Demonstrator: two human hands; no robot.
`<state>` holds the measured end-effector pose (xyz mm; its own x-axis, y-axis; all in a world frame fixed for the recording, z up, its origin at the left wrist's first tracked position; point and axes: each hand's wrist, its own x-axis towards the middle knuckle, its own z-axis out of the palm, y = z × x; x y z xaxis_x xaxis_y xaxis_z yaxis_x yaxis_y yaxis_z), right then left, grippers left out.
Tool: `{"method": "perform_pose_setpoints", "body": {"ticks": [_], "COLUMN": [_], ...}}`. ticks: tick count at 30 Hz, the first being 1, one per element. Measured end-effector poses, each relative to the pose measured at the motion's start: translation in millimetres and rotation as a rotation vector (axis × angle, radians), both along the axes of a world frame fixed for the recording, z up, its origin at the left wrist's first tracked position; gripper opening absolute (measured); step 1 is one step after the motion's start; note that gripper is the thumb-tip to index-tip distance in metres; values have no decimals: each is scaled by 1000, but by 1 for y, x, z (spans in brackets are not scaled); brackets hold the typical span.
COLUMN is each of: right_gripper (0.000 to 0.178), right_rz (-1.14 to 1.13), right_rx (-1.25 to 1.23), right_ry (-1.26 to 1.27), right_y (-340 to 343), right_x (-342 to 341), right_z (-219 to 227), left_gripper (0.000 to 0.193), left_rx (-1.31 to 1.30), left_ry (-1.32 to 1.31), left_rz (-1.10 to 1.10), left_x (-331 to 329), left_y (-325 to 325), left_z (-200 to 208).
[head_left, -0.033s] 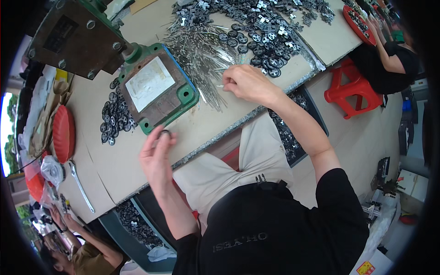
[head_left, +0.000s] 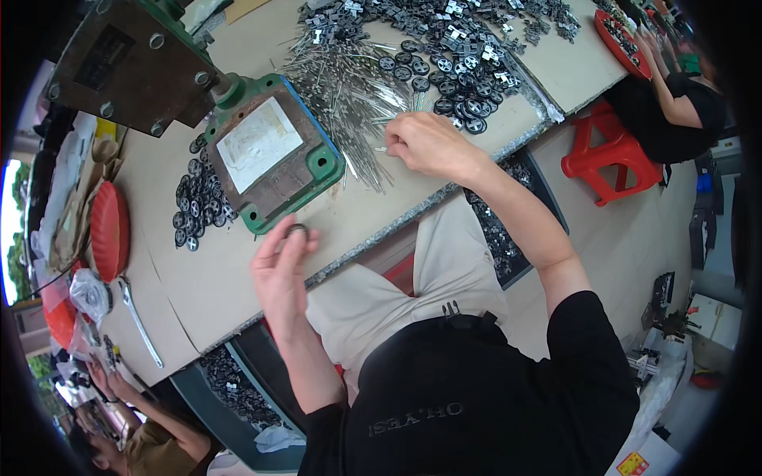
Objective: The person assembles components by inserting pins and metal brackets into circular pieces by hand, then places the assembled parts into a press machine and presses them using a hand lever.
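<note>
Two bare hands work above a beige tabletop (head_left: 371, 208), both wrists crossing its speckled grey stone edge (head_left: 381, 236). The left hand (head_left: 279, 270) pinches a small black round wheel (head_left: 298, 228) between bent fingertips, held up just beside the near side of a green-rimmed, brown-topped metal machine base (head_left: 278, 178). That side slants nearly in line with the table edge, and a strip of tabletop lies between the two, narrow near the left hand. A white rectangular sheet (head_left: 258, 143) lies on the base, well inside its rim.

The right hand (head_left: 432, 145) is curled, its fingertips drawn together at the near fringe of a spread of thin silver metal rods (head_left: 345, 95); whether it grips one cannot be told. A heap of black spoked wheels (head_left: 468, 103) lies close beyond its knuckles, so there is little room on that side. The open part of the strip is between the hands, from the base's near right corner to the stone edge.

Left of the base, a second group of dark wheels (head_left: 194, 202) sits close against it. Farther left are a red fluted plastic bowl (head_left: 109, 230) and a silver metal wrench (head_left: 141, 325), with tabletop between them and the wheels.
</note>
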<state>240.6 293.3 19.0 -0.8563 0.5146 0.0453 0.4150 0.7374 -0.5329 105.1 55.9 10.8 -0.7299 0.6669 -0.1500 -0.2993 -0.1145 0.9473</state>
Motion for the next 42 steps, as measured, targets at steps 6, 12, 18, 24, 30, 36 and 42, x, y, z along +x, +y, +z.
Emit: {"method": "perform_pose_setpoints", "body": {"ticks": [6, 12, 18, 24, 30, 36, 42], "right_gripper": [8, 8, 8, 14, 17, 15, 15], "right_rz": [66, 84, 68, 7, 4, -26, 5], "right_rx": [108, 130, 171, -615, -1084, -1094, -968], "right_ry": [-67, -124, -2, 429, 596, 577, 520], "right_y": [2, -6, -4, -20, -57, -65, -69], "right_x": [-6, -13, -18, -7, 5, 6, 8], "right_z": [-3, 5, -2, 16, 3, -1, 0], "left_gripper": [30, 31, 35, 35, 33, 36, 38], "left_rx": [71, 122, 98, 78, 72, 94, 87], "left_ry": [-290, -366, -361, -413, -435, -456, -457], "left_rz": [-232, -243, -231, -263, -276, -291, -289], "left_x": [22, 27, 25, 30, 36, 38, 37], "left_y": [25, 33, 31, 39, 42, 41, 38], "left_z": [-12, -10, -10, -6, -5, -8, -10]}}
